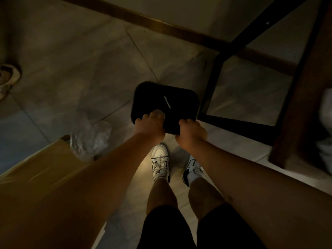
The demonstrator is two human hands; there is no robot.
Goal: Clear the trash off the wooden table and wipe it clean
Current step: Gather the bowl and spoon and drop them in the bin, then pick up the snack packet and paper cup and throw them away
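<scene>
One black bin [165, 103], rounded-rectangular as seen from above, stands on the tiled floor [75, 69] directly ahead of the person's two white-and-black sneakers [160, 164]. Its long axis runs from left to right across the view, tilted slightly down toward the right. One thin pale stick-like item [167, 102] shows against the dark interior; what it is cannot be told.

Two hands hold the near rim. The left hand [150, 124] has its fingers curled over the rim at the near-left corner. The right hand [191, 131] is closed on the near edge just beside it, toward the right.

One crumpled clear plastic bag [91, 135] lies on the floor to the left, touching the corner of one cardboard box [45, 177]. One dark wooden desk [305, 97] edge fills the right side, with its black metal frame [215, 72] standing just right of the bin. One shoe [8, 78] lies at the far left edge.
</scene>
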